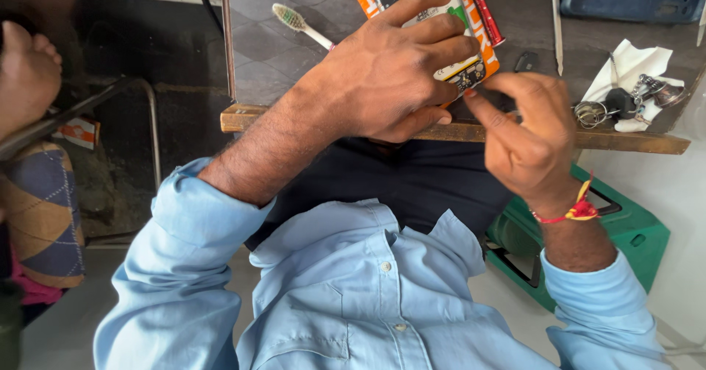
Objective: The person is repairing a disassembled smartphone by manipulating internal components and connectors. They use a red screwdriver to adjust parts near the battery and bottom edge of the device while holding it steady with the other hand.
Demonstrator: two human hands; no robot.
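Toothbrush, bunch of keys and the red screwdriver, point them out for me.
toothbrush (293,20): head view, on its bristle head.
bunch of keys (593,112): head view, on the key ring.
red screwdriver (483,6): head view, on its red handle.

The flat opened phone with its orange-and-white patterned frame (471,24) shows a dark board with green patches. A slim red metal screwdriver (483,7) lies beside it, and a white plastic toothbrush with green-tipped bristles (301,26) rests on the grey diamond-patterned tabletop (272,46). The long-sleeved cotton shirt (353,289) is light blue, the wrist thread (577,210) red and yellow, the plastic stool (625,230) apparently green.
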